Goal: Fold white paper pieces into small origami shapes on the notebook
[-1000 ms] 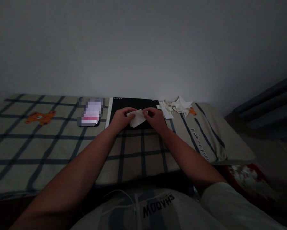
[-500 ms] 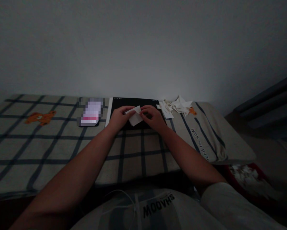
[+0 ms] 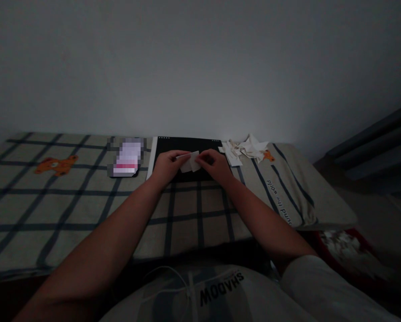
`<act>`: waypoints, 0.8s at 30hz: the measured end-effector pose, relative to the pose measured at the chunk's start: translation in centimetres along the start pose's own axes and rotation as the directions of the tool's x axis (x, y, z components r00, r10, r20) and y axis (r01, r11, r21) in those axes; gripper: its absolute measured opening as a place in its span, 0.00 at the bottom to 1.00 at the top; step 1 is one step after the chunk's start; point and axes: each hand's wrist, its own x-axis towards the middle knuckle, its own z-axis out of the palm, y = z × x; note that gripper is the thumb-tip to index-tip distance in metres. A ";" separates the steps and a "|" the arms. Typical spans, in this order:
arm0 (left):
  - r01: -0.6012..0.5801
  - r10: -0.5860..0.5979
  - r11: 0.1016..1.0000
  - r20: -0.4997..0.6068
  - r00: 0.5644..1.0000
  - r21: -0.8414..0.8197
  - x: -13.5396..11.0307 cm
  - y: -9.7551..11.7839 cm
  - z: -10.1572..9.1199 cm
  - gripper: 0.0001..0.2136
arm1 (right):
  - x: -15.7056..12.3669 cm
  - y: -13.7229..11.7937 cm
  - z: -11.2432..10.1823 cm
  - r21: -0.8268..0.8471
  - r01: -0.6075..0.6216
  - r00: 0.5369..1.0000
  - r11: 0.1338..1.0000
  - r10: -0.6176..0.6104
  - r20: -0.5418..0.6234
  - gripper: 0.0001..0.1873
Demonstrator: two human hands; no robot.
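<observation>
A small piece of white paper (image 3: pixel 190 164) is between my hands, its surface creased or folded near the middle. My left hand (image 3: pixel 168 167) pinches its left side, thumb on top. On the other side, my right hand (image 3: pixel 215 164) has its fingertips closed on the paper's right edge. Both hands are above a black sheet or board (image 3: pixel 187 144) with a white left border and small holes along its far edge. To the right of my right hand lies a loose heap of white paper scraps (image 3: pixel 250 146).
A checked cloth (image 3: pixel 86 205) covers the surface up to the wall. A phone (image 3: pixel 126 156) with a lit, blurred screen lies at the left. Below the surface's right end stands a red container (image 3: pixel 364 239) with white scraps in it. Dark curtain-like folds (image 3: pixel 371 152) hang at far right.
The paper between my hands has turned and now shows a crease or fold with two parts. My right fingers have shifted slightly along its edge. Everything else is where it was.
</observation>
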 end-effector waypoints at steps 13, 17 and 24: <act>-0.455 0.472 0.831 0.027 0.881 0.321 0.2 -0.1 -0.7 0.05 | 0.2 0.3 -0.3 0.183 -0.141 0.989 0.973 0.147 -0.023 0.16; -0.516 0.531 0.757 0.082 0.843 0.401 0.0 0.0 -0.7 0.05 | 0.3 0.9 -0.1 0.334 -0.294 0.956 0.896 0.283 0.081 0.17; -0.507 0.524 0.742 0.093 0.847 0.438 0.1 -0.3 -0.4 0.13 | 0.4 1.7 -0.1 0.310 -0.312 0.950 0.898 0.293 0.109 0.15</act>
